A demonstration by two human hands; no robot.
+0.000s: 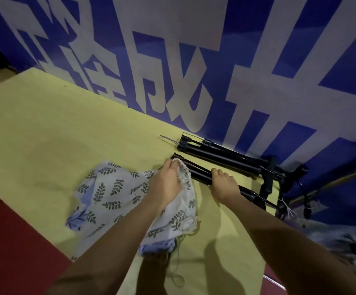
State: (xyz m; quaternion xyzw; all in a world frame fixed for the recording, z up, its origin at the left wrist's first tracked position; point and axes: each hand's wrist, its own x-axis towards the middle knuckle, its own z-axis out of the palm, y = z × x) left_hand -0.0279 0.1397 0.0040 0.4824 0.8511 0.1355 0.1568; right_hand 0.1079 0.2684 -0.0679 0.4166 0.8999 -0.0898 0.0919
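The person is working at sleeving a folded black stand [200,169] into a leaf-print bag [113,196], and the step in hand looks like the very start: getting the bag's mouth over the stand's tip. The left hand [166,182] is pinching the gathered mouth of the bag right at the stand's left end, its fingers curling round the hem, while the rest of the bag is lying slack to the left of the stand. The right hand [222,185] is gripping the stand near its middle, fingers wrapping over the tubes and pinning it. The drawstring [188,225] is trailing loose on the near side of the stand. A second stand [221,158] is lying just beyond it, roughly parallel. Next, I judge, the mouth is needing to be spread wide enough to clear the stand's bundled legs, with the right hand feeding the stand in or lifting its tip.
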